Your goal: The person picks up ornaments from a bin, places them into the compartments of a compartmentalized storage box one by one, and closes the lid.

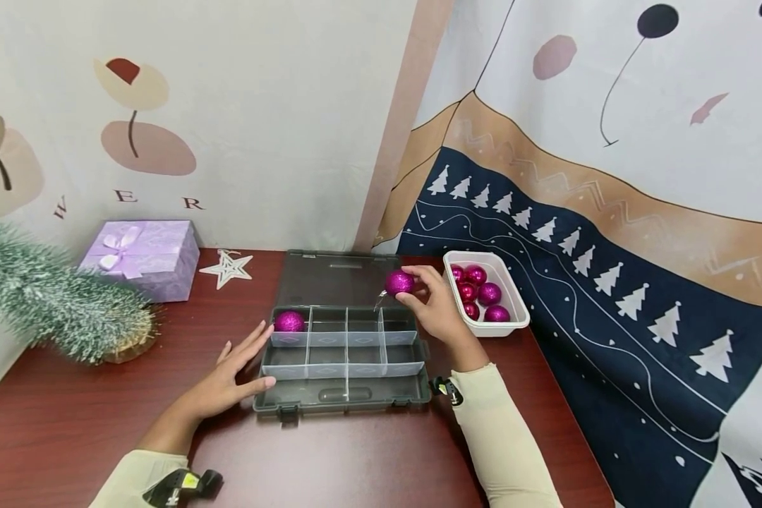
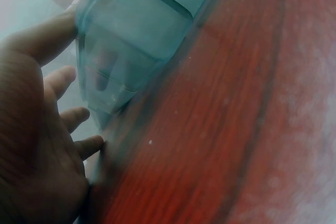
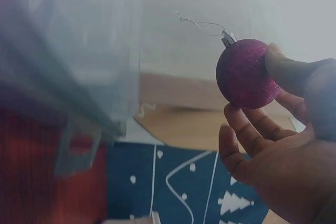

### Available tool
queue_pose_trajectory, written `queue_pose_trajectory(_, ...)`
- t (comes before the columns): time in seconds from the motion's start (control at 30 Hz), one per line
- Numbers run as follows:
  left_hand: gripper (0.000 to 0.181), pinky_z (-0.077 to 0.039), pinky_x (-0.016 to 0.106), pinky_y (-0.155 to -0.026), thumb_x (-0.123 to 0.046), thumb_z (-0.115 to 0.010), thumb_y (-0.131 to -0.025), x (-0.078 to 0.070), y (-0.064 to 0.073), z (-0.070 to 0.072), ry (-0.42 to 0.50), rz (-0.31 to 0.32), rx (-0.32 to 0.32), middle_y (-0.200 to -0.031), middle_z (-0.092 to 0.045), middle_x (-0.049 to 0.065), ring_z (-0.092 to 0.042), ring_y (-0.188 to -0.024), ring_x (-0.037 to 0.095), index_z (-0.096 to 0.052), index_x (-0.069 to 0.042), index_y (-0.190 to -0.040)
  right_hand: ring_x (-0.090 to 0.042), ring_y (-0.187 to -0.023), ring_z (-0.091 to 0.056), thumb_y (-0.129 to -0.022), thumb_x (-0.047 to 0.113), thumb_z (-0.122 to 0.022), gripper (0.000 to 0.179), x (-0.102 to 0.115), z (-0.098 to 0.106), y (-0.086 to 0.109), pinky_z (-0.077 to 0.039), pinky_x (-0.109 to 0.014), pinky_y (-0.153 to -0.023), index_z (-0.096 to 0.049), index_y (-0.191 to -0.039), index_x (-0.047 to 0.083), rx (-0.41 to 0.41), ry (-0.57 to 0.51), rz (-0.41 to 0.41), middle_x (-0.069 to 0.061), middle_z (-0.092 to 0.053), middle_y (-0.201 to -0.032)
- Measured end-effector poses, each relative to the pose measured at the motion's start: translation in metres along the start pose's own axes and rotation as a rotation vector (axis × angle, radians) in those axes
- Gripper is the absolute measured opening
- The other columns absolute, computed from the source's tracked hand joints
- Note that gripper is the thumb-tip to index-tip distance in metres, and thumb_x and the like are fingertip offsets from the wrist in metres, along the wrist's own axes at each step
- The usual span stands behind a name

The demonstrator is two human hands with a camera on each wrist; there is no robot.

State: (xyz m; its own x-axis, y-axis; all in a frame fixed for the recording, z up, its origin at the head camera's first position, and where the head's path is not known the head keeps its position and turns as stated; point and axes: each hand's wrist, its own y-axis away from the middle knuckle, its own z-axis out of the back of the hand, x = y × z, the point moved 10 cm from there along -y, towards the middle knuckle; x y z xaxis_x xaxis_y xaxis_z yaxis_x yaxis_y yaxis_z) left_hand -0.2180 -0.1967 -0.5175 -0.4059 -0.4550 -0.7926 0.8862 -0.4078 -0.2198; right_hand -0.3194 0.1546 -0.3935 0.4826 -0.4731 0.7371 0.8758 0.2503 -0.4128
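Note:
My right hand (image 1: 441, 309) pinches a glittery magenta Christmas bauble (image 1: 400, 282) between thumb and fingers, above the back right of a grey divided organizer box (image 1: 343, 388). A silver cap and thread loop show on the bauble (image 3: 247, 74) in the right wrist view. Another magenta bauble (image 1: 289, 322) sits in the box's back left compartment. My left hand (image 1: 224, 381) is spread at the box's left side, its fingertips right at the edge. In the left wrist view, the left hand's fingers (image 2: 73, 121) lie along the clear box wall (image 2: 126, 35).
At the right stands a white tub (image 1: 514, 310) with several shiny and glittery baubles. The box's lid (image 1: 336, 279) lies open behind it. A purple gift box (image 1: 146, 257), a white star (image 1: 226, 269) and a frosted little tree (image 1: 57, 296) are at the left.

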Motion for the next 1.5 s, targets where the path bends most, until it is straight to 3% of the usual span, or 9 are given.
queue_pose_trajectory(0.3,0.091,0.012,0.089,-0.122,-0.023,-0.078,-0.098,-0.001,0.002,-0.001,0.005,0.003,-0.002,-0.179,-0.015,0.034,-0.009,-0.157,-0.018,-0.029,-0.013,-0.174,-0.032,-0.113,-0.069,-0.093,0.007,-0.086,0.048,0.021,-0.033,-0.008,-0.063,-0.047,-0.094,-0.069,-0.137,0.003,0.091,0.029,0.054,-0.018,-0.069,-0.133)
queue_pose_trajectory(0.53,0.092,0.013,0.089,-0.122,-0.023,-0.078,-0.098,0.001,0.001,-0.001,0.004,0.005,-0.004,-0.179,-0.016,0.034,-0.009,-0.154,-0.022,-0.028,-0.014,-0.174,-0.031,-0.116,-0.067,-0.092,0.008,-0.087,0.049,0.033,-0.051,-0.015,-0.063,-0.052,-0.096,-0.069,-0.137,0.003,0.13,0.019,0.091,-0.017,-0.069,-0.133)
queue_pose_trajectory(0.8,0.091,0.012,0.088,-0.123,-0.023,-0.078,-0.098,0.0,0.001,0.001,-0.007,0.003,-0.006,-0.18,-0.016,0.033,-0.011,-0.158,-0.012,-0.028,-0.015,-0.174,-0.032,-0.117,-0.068,-0.092,0.009,-0.088,0.05,0.041,-0.073,-0.018,-0.063,-0.055,-0.097,-0.068,-0.137,0.003,0.167,0.014,0.099,-0.017,-0.07,-0.132)
queue_pose_trajectory(0.97,0.091,0.012,0.088,-0.122,-0.023,-0.078,-0.098,0.0,0.001,0.0,-0.008,0.003,-0.005,-0.179,-0.016,0.033,-0.012,-0.158,-0.01,-0.028,-0.015,-0.174,-0.031,-0.115,-0.069,-0.091,0.009,-0.089,0.049,0.044,-0.083,-0.02,-0.063,-0.054,-0.095,-0.068,-0.135,0.002,0.188,0.034,0.107,-0.017,-0.07,-0.129)
queue_pose_trajectory(1.13,0.091,0.012,0.088,-0.123,-0.023,-0.078,-0.098,-0.001,0.0,0.001,-0.009,-0.002,-0.006,-0.179,-0.017,0.033,-0.014,-0.164,0.003,-0.029,-0.014,-0.174,-0.031,-0.115,-0.069,-0.092,0.01,-0.089,0.047,0.044,-0.091,-0.022,-0.062,-0.053,-0.095,-0.069,-0.134,0.002,0.213,0.021,0.088,-0.016,-0.071,-0.127)
queue_pose_trajectory(1.37,0.091,0.012,0.089,-0.122,-0.023,-0.078,-0.098,0.001,-0.001,0.0,-0.01,-0.006,-0.006,-0.179,-0.017,0.033,-0.012,-0.159,-0.01,-0.029,-0.014,-0.174,-0.033,-0.119,-0.067,-0.092,0.008,-0.088,0.048,0.035,-0.103,-0.025,-0.06,-0.061,-0.102,-0.068,-0.135,0.002,0.254,-0.019,0.037,-0.017,-0.07,-0.13)
queue_pose_trajectory(1.5,0.091,0.012,0.089,-0.122,-0.023,-0.078,-0.098,0.001,-0.001,0.0,-0.01,-0.008,-0.004,-0.179,-0.017,0.033,-0.012,-0.161,-0.008,-0.029,-0.014,-0.174,-0.032,-0.117,-0.067,-0.092,0.009,-0.088,0.046,0.03,-0.11,-0.025,-0.06,-0.06,-0.102,-0.069,-0.134,0.003,0.282,-0.012,0.025,-0.016,-0.07,-0.129)
